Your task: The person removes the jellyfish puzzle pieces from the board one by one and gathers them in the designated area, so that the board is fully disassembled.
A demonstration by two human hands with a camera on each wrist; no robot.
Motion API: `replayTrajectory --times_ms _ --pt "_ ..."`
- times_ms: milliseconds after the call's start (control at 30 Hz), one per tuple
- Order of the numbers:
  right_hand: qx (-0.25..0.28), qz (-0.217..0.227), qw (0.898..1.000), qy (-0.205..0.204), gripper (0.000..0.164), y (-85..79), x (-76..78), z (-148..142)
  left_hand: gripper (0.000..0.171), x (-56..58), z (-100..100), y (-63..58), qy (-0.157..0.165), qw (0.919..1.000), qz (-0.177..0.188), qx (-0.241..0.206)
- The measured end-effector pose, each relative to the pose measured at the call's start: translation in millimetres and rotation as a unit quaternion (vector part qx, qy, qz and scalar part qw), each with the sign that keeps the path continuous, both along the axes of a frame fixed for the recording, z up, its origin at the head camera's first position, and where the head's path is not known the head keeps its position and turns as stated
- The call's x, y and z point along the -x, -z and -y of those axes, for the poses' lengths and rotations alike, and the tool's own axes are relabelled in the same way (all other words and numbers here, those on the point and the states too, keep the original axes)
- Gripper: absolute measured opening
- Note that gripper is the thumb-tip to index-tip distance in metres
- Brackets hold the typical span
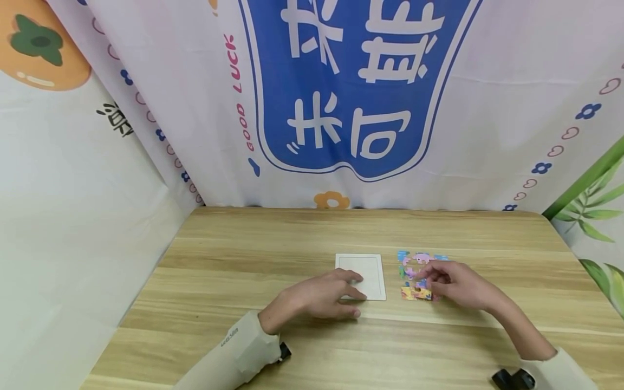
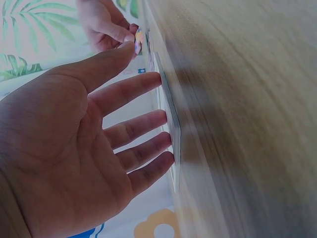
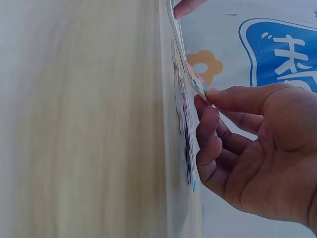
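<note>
A thin white square board point(image 1: 369, 277) with a line near its border lies flat on the table. My left hand point(image 1: 336, 295) rests on its left side, fingers spread and fairly straight; the left wrist view shows the fingertips touching the board point(image 2: 174, 124). To the right lie several colourful jigsaw puzzle pieces point(image 1: 409, 293) with pink, blue and yellow printing. Above them, my right hand point(image 1: 458, 281) pinches one puzzle piece point(image 3: 197, 83) between thumb and index finger, holding it tilted. That hand hides part of the pieces below.
The wooden table point(image 1: 244, 238) extends around the board and pieces. Behind it hangs a printed cloth point(image 1: 487, 135) with a blue emblem, and a white cloth point(image 1: 73, 216) hangs along the left side.
</note>
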State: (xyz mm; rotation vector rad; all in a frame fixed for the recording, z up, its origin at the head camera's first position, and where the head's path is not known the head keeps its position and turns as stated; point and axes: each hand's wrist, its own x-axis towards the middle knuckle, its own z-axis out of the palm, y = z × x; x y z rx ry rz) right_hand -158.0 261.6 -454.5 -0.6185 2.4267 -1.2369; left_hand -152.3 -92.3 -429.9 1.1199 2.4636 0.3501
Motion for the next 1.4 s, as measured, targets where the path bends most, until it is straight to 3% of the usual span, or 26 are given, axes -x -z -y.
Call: replayTrajectory --times_ms 267,1000,1400 --pt "-0.041 -0.041 0.998 0.015 0.012 -1.0 -2.7 -17 0.041 -0.7 0 -0.9 -0.004 1.0000 0.001 -0.002" --pt "-0.055 -0.038 0.998 0.023 0.014 -0.8 -9.4 -48 0.041 -0.6 0 -2.2 -0.006 1.0000 0.004 0.003" --pt "-0.055 -0.056 0.997 0.017 0.014 2.9 -11.2 -49 0.041 -0.9 0 -1.6 -0.002 1.0000 0.002 0.004"
